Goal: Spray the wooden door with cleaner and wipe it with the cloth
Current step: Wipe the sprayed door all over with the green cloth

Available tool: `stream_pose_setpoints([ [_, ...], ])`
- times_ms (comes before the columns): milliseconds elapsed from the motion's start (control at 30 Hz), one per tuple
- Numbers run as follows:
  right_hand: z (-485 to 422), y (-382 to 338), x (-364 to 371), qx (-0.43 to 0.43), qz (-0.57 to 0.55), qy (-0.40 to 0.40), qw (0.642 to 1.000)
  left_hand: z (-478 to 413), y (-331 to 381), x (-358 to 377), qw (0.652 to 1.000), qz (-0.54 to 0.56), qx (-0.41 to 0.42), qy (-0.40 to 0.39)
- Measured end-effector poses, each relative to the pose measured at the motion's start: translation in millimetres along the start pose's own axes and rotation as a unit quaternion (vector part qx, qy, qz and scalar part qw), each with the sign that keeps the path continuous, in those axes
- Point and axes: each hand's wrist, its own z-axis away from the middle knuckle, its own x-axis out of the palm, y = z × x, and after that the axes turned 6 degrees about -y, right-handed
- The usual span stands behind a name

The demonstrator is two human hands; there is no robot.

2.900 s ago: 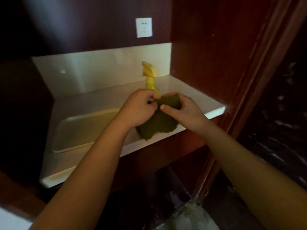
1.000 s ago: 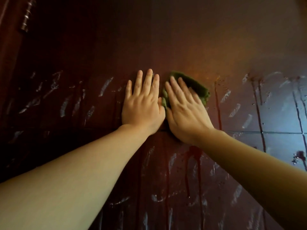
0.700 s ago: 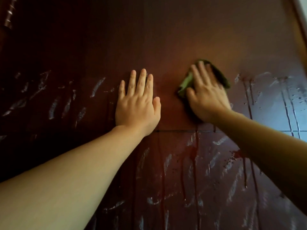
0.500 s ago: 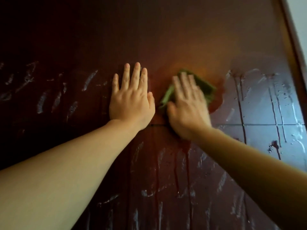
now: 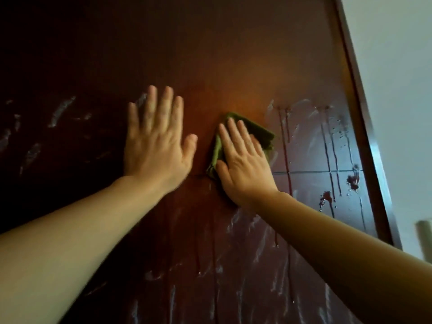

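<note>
The dark red-brown wooden door (image 5: 222,54) fills the view, streaked with drips and wet smears of cleaner. My right hand (image 5: 243,160) lies flat on a folded green cloth (image 5: 260,132) and presses it against the door near the middle. The cloth shows above and to the left of my fingers. My left hand (image 5: 156,141) rests flat on the bare door just left of the cloth, fingers spread upward, holding nothing. The spray bottle is out of view.
The door's right edge (image 5: 364,127) runs down along a white wall (image 5: 402,78). A pale object (image 5: 424,239) pokes in at the right border. Running drips (image 5: 327,160) mark the door right of the cloth.
Earlier both hands folded the cloth at a counter beside the spray bottle. In the last second my right hand slid the cloth right and back left on the door; my left stayed planted.
</note>
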Motion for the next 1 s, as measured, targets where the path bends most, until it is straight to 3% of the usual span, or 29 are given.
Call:
stream_pose_setpoints([
  [100,4,28,-3,-0.109,0.008,-0.023,0.994,-6,64,4,0.999,0.034,0.03,-0.013],
  [167,5,56,-4,-0.107,-0.003,-0.019,0.994,-15,95,12,0.999,0.032,0.003,-0.029],
  [300,19,146,-2,0.049,-0.018,0.014,0.999,-24,121,33,0.996,-0.012,-0.078,-0.047],
  [400,26,208,-3,0.177,-0.055,0.036,0.982,-24,127,39,0.993,-0.046,-0.101,-0.042],
  [567,-33,226,-24,0.253,-0.12,0.062,0.958,-25,128,39,0.991,-0.058,-0.115,-0.033],
  [633,-58,208,-31,0.195,-0.106,0.065,0.973,-24,129,39,0.991,-0.054,-0.115,-0.029],
  [733,-66,162,-32,0.001,-0.059,0.058,0.997,-25,127,39,0.992,-0.05,-0.113,-0.026],
  [867,-34,143,-23,-0.218,0.031,0.002,0.975,-25,126,38,0.992,-0.054,-0.108,-0.02],
  [933,-28,169,-23,-0.222,0.045,0.0,0.974,-25,126,38,0.993,-0.049,-0.108,-0.02],
  [1000,-31,201,-26,-0.099,0.01,0.025,0.995,-25,126,39,0.993,-0.045,-0.109,-0.021],
])
